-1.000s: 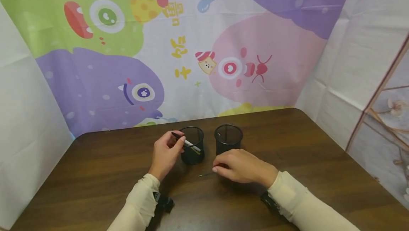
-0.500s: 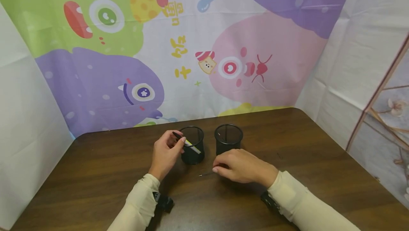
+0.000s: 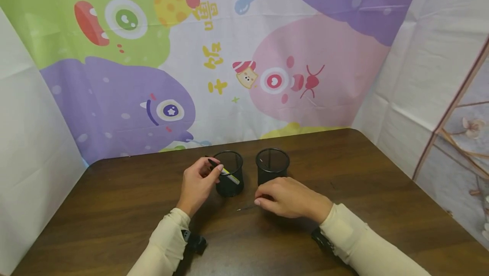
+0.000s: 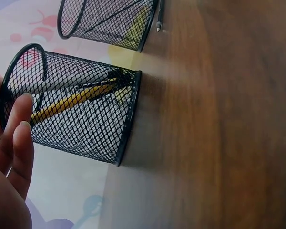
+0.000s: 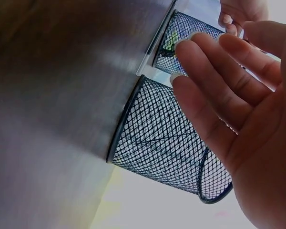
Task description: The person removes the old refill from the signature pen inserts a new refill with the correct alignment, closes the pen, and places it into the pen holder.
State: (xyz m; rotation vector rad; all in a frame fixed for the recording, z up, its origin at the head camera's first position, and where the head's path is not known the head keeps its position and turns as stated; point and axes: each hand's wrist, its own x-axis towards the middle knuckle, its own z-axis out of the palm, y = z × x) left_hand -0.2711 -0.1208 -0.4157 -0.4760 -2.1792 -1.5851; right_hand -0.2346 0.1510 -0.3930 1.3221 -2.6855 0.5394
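Note:
In the head view, my left hand [image 3: 198, 186] pinches a pen [image 3: 212, 163] by its black end at the rim of the left black mesh pen cup [image 3: 229, 189]. A yellow pen [image 4: 76, 100] and a pale one [image 4: 57, 85] slant inside that cup in the left wrist view. My right hand [image 3: 288, 197] hovers in front of the right mesh pen cup [image 3: 272, 175], its fingers fairly straight in the right wrist view. A thin dark pen [image 5: 155, 45] lies on the table by the cups. Its tip [image 3: 240, 209] shows left of my right fingertips; the hand hides the rest.
The brown wooden table [image 3: 114, 208] carries both cups near its far edge. A cartoon-printed cloth [image 3: 225, 110] hangs behind it, with pale cloth on both sides. Each wrist wears a black camera [image 3: 198, 244].
The pens in the left cup have shifted slightly, with yellow showing more along them. My hands have hardly moved.

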